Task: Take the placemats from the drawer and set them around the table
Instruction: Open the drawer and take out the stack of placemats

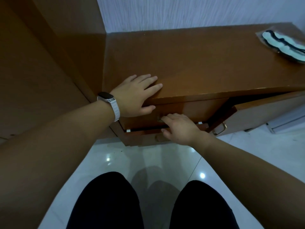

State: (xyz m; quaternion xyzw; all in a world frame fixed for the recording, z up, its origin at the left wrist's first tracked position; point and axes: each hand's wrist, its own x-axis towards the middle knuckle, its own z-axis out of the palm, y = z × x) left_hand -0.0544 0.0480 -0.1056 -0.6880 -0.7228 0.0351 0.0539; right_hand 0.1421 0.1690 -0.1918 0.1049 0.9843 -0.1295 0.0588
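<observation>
Counting what shows: two hands, two drawer fronts stacked one above the other, one cabinet door (264,113) ajar on the right, one clear packet (283,47) of something pale green and black on the far right of the cabinet top (198,63), and one watch (106,97) on the left wrist

The upper drawer (189,109) sits just under the top's front edge, directly below the left hand (135,96) and touching the right hand (179,128). The lower drawer (140,138) lies beneath it, with a dark slit between the two. The inside of either drawer is hidden, so no placemats can be made out; whether the packet holds any I cannot tell

The left hand lies flat on the cabinet top with fingers spread and straight, thumb dropped over the front edge. The right hand reaches in from the right, its fingers hooked at the small metal handle (159,120) of the upper drawer, thumb beneath near the slit
</observation>
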